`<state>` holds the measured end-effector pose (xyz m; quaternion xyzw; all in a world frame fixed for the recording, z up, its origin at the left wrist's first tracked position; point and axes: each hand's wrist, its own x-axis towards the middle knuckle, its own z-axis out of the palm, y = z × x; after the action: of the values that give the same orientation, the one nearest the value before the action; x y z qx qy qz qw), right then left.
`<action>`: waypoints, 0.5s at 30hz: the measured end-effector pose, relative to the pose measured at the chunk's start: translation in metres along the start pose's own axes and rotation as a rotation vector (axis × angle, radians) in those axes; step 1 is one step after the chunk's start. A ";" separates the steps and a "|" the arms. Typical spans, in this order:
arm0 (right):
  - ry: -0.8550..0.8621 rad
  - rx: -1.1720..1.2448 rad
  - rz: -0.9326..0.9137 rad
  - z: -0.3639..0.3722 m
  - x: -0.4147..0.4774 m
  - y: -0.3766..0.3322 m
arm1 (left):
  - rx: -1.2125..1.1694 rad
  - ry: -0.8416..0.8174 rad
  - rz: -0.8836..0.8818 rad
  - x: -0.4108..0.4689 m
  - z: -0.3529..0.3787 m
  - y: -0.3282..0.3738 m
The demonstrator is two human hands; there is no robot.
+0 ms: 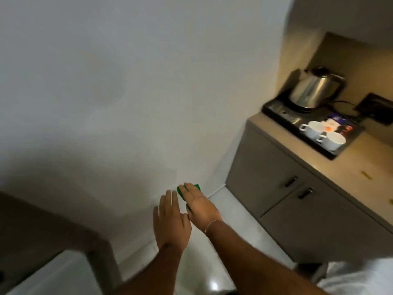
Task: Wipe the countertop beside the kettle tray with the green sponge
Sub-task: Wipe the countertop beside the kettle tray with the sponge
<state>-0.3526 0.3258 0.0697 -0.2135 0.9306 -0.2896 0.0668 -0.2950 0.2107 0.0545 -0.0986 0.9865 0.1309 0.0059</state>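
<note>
My right hand (198, 204) holds the green sponge (181, 192), which shows past its fingers, low in front of the white wall. My left hand (171, 220) is beside it with flat, spread fingers and holds nothing. Both hands are well to the left of the beige countertop (359, 167) and lower in the view. On the countertop's far end lies the black kettle tray (276, 109) with a steel kettle (314, 90) and two white cups (325, 136). The bare countertop runs along the near side of the tray.
Grey cabinet doors with dark handles (291, 181) stand under the countertop. A dark wall socket (376, 108) with the kettle's cord is behind the tray. A small yellowish scrap (366, 175) lies on the countertop. The floor is glossy and pale; a white object shows at bottom left.
</note>
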 end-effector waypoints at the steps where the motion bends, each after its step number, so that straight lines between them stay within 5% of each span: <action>1: 0.047 0.004 0.049 -0.021 -0.006 0.027 | 0.006 0.008 0.061 0.008 0.004 0.033; 15: 0.516 0.020 0.481 -0.296 -0.128 0.307 | -0.047 -0.016 0.692 0.077 0.052 0.416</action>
<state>-0.4205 0.7603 0.1392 0.0926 0.9376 -0.3192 -0.1019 -0.4523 0.6026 0.1086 0.2429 0.9580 0.1485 -0.0333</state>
